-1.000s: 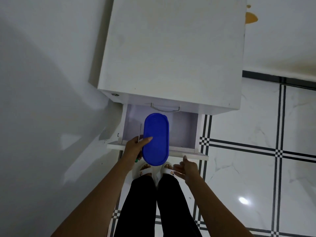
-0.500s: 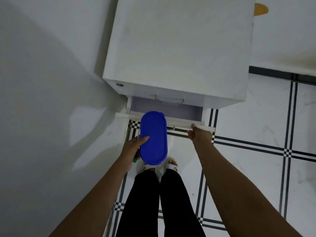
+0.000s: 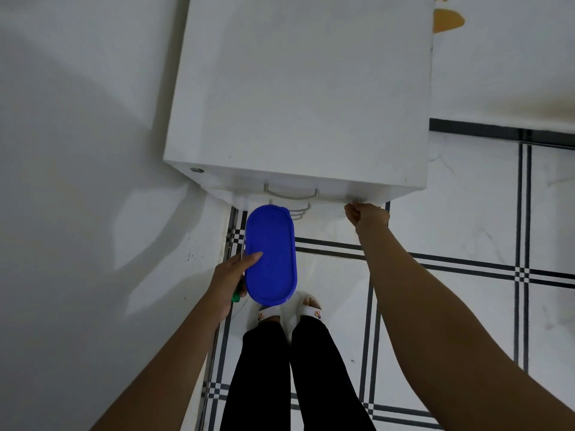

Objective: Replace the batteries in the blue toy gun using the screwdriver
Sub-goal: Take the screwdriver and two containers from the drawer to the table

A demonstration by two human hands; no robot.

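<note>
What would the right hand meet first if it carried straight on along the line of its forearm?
The right hand is curled at the white cabinet's lower front edge, apparently touching a drawer front. Going straight on, it would meet that front at once, though depth is hard to judge from above.

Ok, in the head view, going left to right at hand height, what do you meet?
Wall → left hand, which also grips a green-handled tool → blue oval container held by it → right hand at the cabinet front → tiled floor.

Dim, bluish light; soft shadows on the wall (image 3: 77, 213) (left); wide-angle edges perhaps bowed.
</note>
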